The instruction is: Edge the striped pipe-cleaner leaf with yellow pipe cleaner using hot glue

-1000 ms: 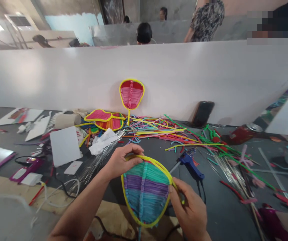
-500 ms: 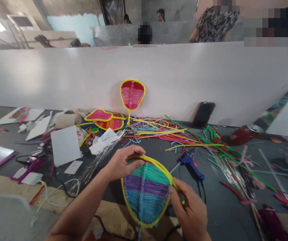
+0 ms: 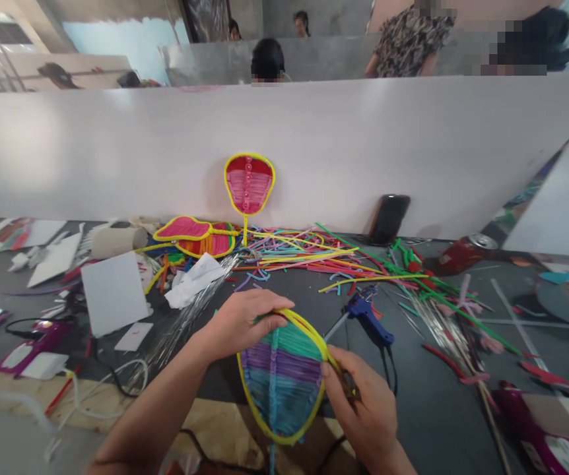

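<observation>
Between my hands is a fan-shaped pipe-cleaner piece (image 3: 284,379), banded in green, purple and blue, with a yellow rim and a blue centre rib that runs on below as a stem. My left hand (image 3: 247,323) pinches its upper edge, thumb in front. At the right edge my right hand (image 3: 364,402) grips the rim and a yellow pipe cleaner (image 3: 307,324) that lies along the top right of it. Part of that strand is hidden in my right palm. A blue glue gun (image 3: 371,320) lies just beyond my right hand.
A pink fan-shaped piece (image 3: 249,185) stands against the white partition (image 3: 166,152). Loose pipe cleaners (image 3: 304,254) are heaped below it. A phone (image 3: 388,219) leans on the partition, near a red can (image 3: 465,254). White cards (image 3: 115,293) and cables lie left. People are beyond the partition.
The view has turned slightly right, so the surroundings sit further left. Both hands keep their hold on the banded piece, which looks turned a little.
</observation>
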Available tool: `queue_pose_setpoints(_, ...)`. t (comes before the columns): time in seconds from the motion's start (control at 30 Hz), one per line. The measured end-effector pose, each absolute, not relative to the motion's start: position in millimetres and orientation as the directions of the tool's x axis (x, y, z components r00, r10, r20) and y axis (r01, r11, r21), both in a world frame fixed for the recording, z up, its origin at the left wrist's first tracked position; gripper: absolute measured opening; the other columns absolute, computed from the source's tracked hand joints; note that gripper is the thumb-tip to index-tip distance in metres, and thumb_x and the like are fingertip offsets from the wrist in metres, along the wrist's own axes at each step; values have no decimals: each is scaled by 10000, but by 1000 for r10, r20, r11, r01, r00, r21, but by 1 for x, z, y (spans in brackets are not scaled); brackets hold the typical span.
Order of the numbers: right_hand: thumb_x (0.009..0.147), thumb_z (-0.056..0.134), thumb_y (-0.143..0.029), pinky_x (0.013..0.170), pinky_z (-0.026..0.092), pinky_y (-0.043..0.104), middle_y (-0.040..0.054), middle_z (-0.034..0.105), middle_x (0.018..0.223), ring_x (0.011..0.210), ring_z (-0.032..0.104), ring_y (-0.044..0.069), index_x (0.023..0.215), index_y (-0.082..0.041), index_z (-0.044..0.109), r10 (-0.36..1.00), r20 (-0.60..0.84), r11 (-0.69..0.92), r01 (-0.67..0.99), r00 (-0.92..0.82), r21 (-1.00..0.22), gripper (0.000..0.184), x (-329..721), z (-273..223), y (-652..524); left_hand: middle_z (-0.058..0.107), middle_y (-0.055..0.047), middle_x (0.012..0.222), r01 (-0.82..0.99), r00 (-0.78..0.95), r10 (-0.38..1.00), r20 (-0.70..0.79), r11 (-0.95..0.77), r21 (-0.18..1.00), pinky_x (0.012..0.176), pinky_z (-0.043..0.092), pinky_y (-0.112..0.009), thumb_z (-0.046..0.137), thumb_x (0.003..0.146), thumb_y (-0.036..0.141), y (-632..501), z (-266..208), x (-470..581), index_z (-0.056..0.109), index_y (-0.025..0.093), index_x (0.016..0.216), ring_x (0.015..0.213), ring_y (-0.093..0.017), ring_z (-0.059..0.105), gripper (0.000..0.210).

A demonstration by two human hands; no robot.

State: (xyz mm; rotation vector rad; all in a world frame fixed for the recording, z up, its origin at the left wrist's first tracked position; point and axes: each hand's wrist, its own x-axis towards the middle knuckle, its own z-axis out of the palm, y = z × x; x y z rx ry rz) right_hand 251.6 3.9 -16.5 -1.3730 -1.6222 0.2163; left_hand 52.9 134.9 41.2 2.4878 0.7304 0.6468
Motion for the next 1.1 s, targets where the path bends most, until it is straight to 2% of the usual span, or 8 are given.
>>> queue_pose_setpoints(0.23,897,528,-230,669,583,251,70,750,869,752,722,176,1064,-186,621,844,527,368,608,98,-704,197,257,-16,2,740,-35,896,362,743,609,278,-714,599,788,492,-192,557,909,212,136,46,56,703,172,959,849,-136,677,160)
queue_pose_setpoints(0.4,950,447,-350,660,603,253,96,755,933,799,731,186,1121,-188,635,952,267,192,383,152,-904,301,276,-17,6,744,-32,896,340,749,616,245,-674,655,783,500,-200,575,894,220,139,47,56,715,182,948,832,-141,682,154)
queue_pose_setpoints(0.5,976,375,-404,666,600,271,102,746,937,784,723,180,1123,-175,624,968,159,82,352,195,-932,370,302,-22,20,743,-30,896,339,762,611,215,-659,672,772,496,-201,573,895,228,142,48,56,716,186,952,827,-143,681,159)
queue_pose_setpoints(0.57,967,388,-408,659,590,284,101,734,948,757,711,178,1129,-167,607,961,154,17,511,228,-860,364,323,-30,32,740,-27,897,330,782,592,194,-658,677,767,490,-194,574,896,236,145,50,57,714,191,959,827,-140,680,161)
queue_pose_setpoints(0.63,951,400,-383,669,574,312,101,724,952,761,699,192,1113,-168,602,956,181,-60,754,232,-654,337,343,-43,45,740,-25,891,312,808,563,176,-661,683,757,487,-189,577,896,249,147,52,58,716,196,963,819,-138,680,163)
queue_pose_setpoints(0.73,863,537,-342,800,518,437,145,700,978,898,658,281,1043,-159,625,943,198,-136,854,267,-503,271,359,-63,60,742,-28,882,285,837,524,155,-660,695,742,483,-189,580,893,257,151,55,60,721,198,962,807,-140,681,168)
queue_pose_setpoints(0.87,742,679,-254,854,458,486,175,681,989,933,623,331,1084,-128,605,942,184,-185,891,282,-415,372,356,-81,70,739,-28,882,269,854,505,127,-637,722,742,477,-188,575,896,255,154,57,64,719,196,965,808,-138,676,171)
queue_pose_setpoints(1.1,796,532,-201,756,504,396,162,669,1042,876,649,276,1221,-124,540,923,193,-236,885,334,-402,431,354,-85,67,735,-26,889,262,864,493,100,-610,748,741,470,-186,577,893,248,157,56,63,714,195,978,817,-138,674,170)
